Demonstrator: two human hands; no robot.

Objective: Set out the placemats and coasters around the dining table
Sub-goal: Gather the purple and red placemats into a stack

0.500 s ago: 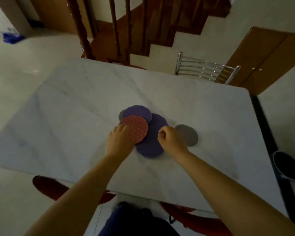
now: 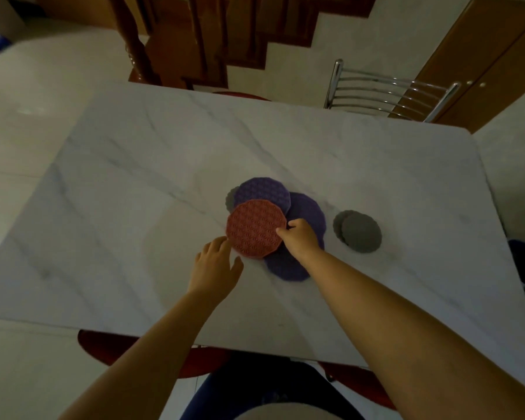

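Pinching the right rim of the round red honeycomb-textured placemat, our right hand curls thumb and fingertips onto its edge. Our left hand is relaxed, fingers loosely spread, their tips just at the mat's near-left rim. The red mat lies on top of a heap in the middle of the white marble dining table. It overlaps a smaller round purple textured placemat on the far side and a larger purple round placemat under our right wrist. Two small grey scalloped coasters lie just right of the heap.

To do this well, we judge it best to lift the red mat by its rim rather than drag it. That way the purple ones stay put. We can steady the heap with the left fingertips, then carry the mat to a seat's place near the table edge.
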